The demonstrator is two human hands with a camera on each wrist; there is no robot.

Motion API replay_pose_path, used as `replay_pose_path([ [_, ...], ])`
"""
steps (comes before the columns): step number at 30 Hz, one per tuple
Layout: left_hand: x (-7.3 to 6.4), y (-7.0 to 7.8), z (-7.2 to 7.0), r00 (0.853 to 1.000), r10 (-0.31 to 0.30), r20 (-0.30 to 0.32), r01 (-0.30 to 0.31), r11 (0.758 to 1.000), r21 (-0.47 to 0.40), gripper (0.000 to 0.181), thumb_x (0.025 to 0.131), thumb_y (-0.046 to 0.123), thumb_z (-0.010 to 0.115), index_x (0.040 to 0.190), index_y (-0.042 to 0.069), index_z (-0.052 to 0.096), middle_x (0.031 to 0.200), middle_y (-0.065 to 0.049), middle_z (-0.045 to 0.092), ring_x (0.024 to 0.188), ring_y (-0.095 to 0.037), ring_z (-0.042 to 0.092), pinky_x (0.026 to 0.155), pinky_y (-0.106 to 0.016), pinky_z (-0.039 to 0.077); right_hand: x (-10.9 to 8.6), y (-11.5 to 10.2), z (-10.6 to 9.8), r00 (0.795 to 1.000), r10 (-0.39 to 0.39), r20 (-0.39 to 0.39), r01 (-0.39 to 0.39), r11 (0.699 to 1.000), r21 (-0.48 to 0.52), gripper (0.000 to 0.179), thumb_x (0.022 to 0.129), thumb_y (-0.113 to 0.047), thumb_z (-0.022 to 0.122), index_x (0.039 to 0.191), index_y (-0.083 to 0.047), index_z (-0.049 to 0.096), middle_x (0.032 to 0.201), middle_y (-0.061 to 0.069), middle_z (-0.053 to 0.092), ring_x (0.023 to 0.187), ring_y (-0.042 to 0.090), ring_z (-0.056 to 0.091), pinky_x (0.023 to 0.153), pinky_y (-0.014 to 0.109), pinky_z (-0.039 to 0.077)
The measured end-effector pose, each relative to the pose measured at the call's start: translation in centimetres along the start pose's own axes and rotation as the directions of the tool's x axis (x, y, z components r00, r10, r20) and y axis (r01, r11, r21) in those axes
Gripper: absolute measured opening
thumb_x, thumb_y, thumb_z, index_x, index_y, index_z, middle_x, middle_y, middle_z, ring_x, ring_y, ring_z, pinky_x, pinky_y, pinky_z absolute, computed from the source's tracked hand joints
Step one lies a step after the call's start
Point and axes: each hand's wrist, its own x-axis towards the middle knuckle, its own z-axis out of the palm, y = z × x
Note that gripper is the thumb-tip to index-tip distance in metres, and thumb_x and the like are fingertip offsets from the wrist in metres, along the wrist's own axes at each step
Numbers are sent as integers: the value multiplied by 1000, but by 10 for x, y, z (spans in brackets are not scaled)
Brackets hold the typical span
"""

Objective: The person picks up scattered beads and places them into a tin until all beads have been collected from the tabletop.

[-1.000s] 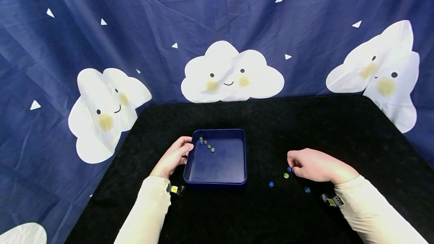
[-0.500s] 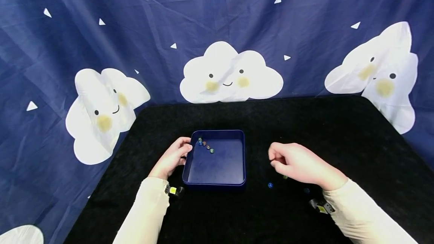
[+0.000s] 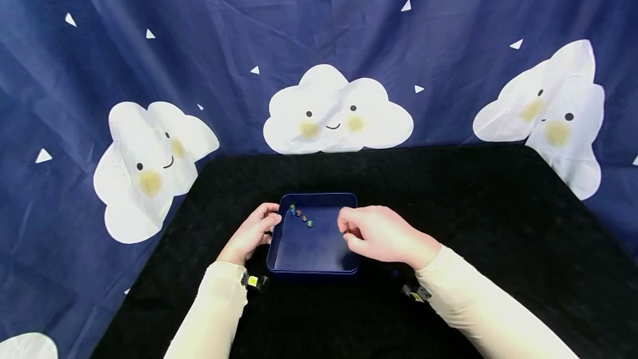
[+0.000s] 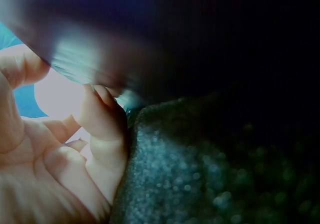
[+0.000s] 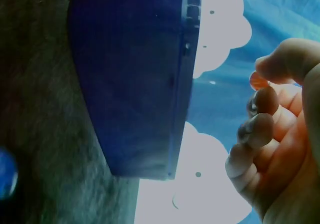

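My left hand [image 3: 253,231] grips the left wall of a square dark blue tray [image 3: 315,275], thumb at the rim and fingers along the outer side. In the left wrist view, fingertips meet the tray's side [image 4: 90,48]. Several small glass marbles [image 3: 310,224] lie in the tray's far left part, blue, brownish and green. Over the tray's right wall is my right hand [image 3: 384,234], its thumb and fingers curled together. Between thumb and fingertips, the right wrist view shows what looks like a small orange-red marble [image 5: 258,80], mostly hidden.
A blue marble [image 3: 395,273] lies on the black cloth-covered table [image 3: 309,320], right of the tray, beside the right wrist's camera [image 3: 413,293]. Behind the table hangs a blue curtain [image 3: 224,60] printed with white clouds.
My right hand has lifted from the loose marbles and moved left to the tray's right wall. Its arm now covers several marbles seen earlier. My left hand keeps its grip on the tray.
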Motion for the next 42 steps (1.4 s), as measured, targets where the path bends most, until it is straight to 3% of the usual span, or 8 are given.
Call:
replay_pose_path([
  [7, -1, 2, 1, 1000, -13, 6, 13, 1000, -3, 40, 93, 15, 53, 129, 3, 42, 106, -17, 50, 74, -18, 54, 54, -28, 47, 10, -4, 11, 999, 43, -22, -43, 999, 7, 20, 84, -24, 58, 103, -29, 58, 77, -22, 49, 64, -3, 47, 61, 19, 43],
  [17, -15, 25, 7, 999, -16, 28, 16, 1000, 1, 43, 92, 11, 51, 131, -3, 38, 104, -18, 50, 75, -19, 54, 56, -28, 47, 0, 4, 2, 995, 95, -40, -95, 995, -7, 9, 84, -26, 61, 86, -33, 56, 69, -20, 47, 62, 0, 46, 59, 21, 40],
  [27, -16, 24, 7, 999, -19, 38, 20, 1000, -24, 43, 92, 10, 51, 131, -4, 38, 108, -22, 49, 75, -20, 55, 56, -28, 48, -23, 26, -15, 989, 131, -69, -132, 991, -13, 18, 82, -24, 62, 76, -36, 51, 61, -18, 43, 58, 0, 43, 55, 22, 38],
  [34, -13, 24, 7, 999, -19, 35, 19, 1000, -18, 43, 93, 10, 51, 131, -4, 38, 109, -25, 49, 75, -21, 54, 55, -28, 48, -50, 47, -22, 975, 223, 18, -223, 975, 11, 17, 83, -27, 65, 78, -37, 53, 61, -19, 44, 56, 0, 44, 55, 24, 38],
  [42, -14, 24, 8, 999, -26, 33, 26, 1000, -10, 43, 93, 11, 51, 131, -3, 38, 112, -29, 46, 77, -24, 54, 56, -28, 48, -76, 70, -24, 942, 293, 164, -297, 955, -1, 13, 83, -29, 67, 83, -36, 56, 61, -17, 46, 54, 0, 43, 54, 24, 37],
])
